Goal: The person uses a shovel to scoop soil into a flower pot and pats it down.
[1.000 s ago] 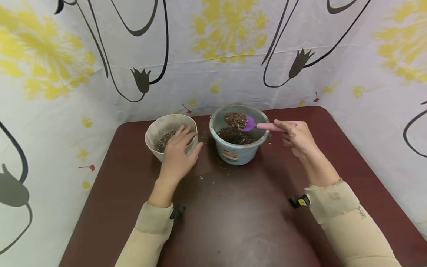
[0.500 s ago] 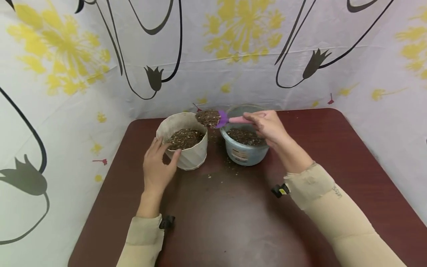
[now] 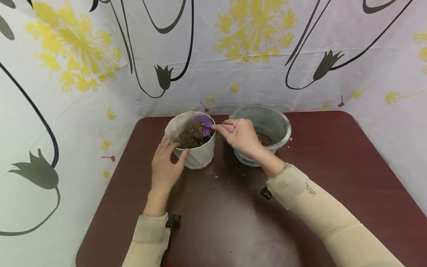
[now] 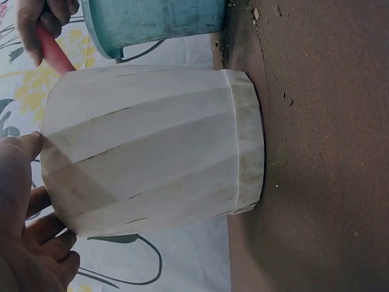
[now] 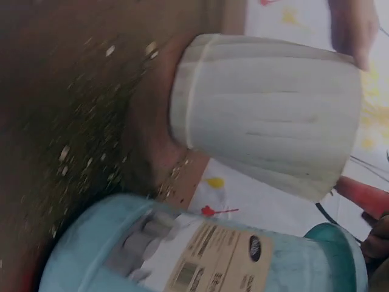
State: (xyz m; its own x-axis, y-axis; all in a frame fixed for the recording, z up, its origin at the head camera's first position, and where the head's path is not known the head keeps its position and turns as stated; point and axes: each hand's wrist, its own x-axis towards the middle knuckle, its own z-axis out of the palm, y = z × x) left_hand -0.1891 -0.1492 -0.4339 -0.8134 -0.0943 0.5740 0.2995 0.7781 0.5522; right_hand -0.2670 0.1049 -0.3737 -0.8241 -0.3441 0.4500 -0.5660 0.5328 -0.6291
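Observation:
In the head view a white flower pot [image 3: 198, 157] stands at the back of the table with dark soil [image 3: 188, 139] inside. My left hand [image 3: 165, 168] holds its near-left rim, thumb and fingers spread along the edge. The left wrist view shows those fingers [image 4: 51, 234] bent at the rim. My right hand [image 3: 245, 137] grips the pink handle of a small trowel [image 3: 207, 125]. Its purple blade is tilted inside the pot, over the soil. Partly behind the right hand is a blue-grey bucket [image 3: 283, 124] with some soil at its bottom.
Spilled soil crumbs lie on the dark red table [image 3: 217, 215] between and in front of the two containers. A patterned white cloth [image 3: 207, 74] hangs close behind the table and along its sides. The bucket carries a paper label [image 5: 213, 258].
My right hand has carried the soil-laden trowel left from above the bucket to the pot and tilted it there. My left hand has shifted from over the pot to its near-left rim.

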